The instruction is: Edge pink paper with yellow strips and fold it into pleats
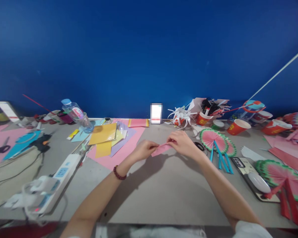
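Observation:
A small piece of pink paper point(161, 150) is stretched between my two hands, just above the grey table. My left hand point(146, 149), with a dark red bead bracelet on the wrist, pinches its left end between thumb and fingers. At the upper right end, my right hand point(180, 141) grips the paper, its fingers curled over the edge. A fold seems to run along the top edge, though the fingers partly hide it. Close to my right hand lies a black roll of tape point(200, 146). Left of my left hand, larger pink sheets point(111, 162) lie flat.
Yellow paper packs point(103, 133) and a tilted water bottle point(78, 115) stand left. A power strip point(61, 181) lies front left. Watermelon-patterned paper fans point(213, 140), paper cups point(238, 127) and a phone point(248, 175) under a white mouse point(259, 182) are right. A propped phone point(156, 114) faces me.

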Demonstrator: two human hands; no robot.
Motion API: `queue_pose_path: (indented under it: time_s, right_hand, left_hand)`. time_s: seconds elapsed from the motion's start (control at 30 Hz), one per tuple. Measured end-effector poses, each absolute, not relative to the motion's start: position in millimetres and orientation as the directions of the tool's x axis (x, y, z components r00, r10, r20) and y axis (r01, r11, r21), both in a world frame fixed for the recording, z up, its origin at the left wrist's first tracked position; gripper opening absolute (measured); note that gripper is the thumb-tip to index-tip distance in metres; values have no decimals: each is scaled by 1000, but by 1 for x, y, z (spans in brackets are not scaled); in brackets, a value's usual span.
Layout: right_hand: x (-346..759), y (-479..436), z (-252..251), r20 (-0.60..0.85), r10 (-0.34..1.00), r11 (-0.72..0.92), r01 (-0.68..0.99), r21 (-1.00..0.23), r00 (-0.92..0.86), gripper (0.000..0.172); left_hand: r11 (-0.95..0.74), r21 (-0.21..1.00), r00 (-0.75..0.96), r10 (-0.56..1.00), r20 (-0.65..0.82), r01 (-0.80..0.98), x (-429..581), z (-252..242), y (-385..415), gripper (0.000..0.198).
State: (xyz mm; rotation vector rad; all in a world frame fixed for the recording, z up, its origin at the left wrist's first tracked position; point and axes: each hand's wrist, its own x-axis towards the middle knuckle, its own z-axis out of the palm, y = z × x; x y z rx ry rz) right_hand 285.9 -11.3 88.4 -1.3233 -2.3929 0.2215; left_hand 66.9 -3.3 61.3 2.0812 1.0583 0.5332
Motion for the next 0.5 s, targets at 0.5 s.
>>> queue_pose_path:
  time_s: [0.5]
  right_hand:
    - [271,-18,84,240,833,548,804,-233,-498,18]
  left_hand:
    - [-448,796,599,789,137,408,64,59,1,34]
